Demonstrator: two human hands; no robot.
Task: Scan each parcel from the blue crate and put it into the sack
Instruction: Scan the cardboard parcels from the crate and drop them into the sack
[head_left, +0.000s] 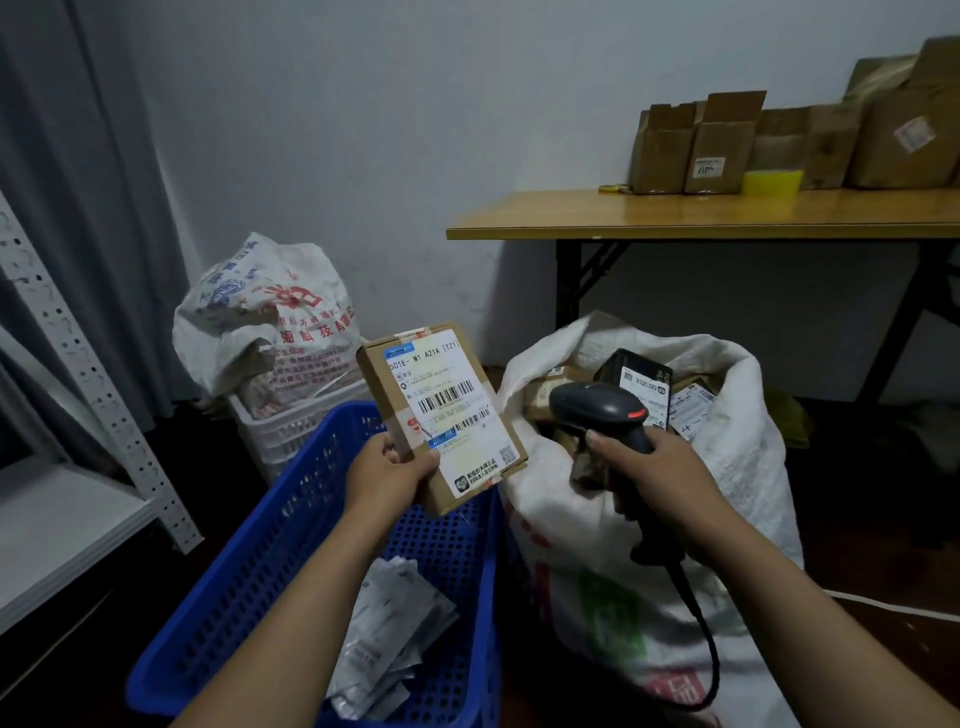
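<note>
Head camera: a dim room with a pale wall (363, 130), a grey curtain (78, 182) at the left and a white perforated shelf rack (78, 364) beside it. At the back right stands a wooden table (623, 215), and on it a row of cardboard boxes (717, 150), some with their flaps up, plus a yellow block (772, 183) in front of them.

Down on the floor, the blue crate (260, 571) sits under the left arm, with grey mailer bags (389, 634) lying in its bottom. Behind it a white basket (291, 431) holds a printed woven bag (270, 322).

Now the action: the left hand (389, 473) grips a brown parcel (441, 415) by its lower left corner, thumb on the face. The parcel is up above the crate's far rim, tilted, its white barcode label turned toward the camera. The right hand (649, 467) is wrapped round the handle of a black scanner (597, 410), whose head points left at the parcel, near it but not touching. Its cable (701, 639) trails down in front of the sack (727, 493).

The sack stands open just right of the crate, with boxes inside it, a black box (641, 376) on top.
</note>
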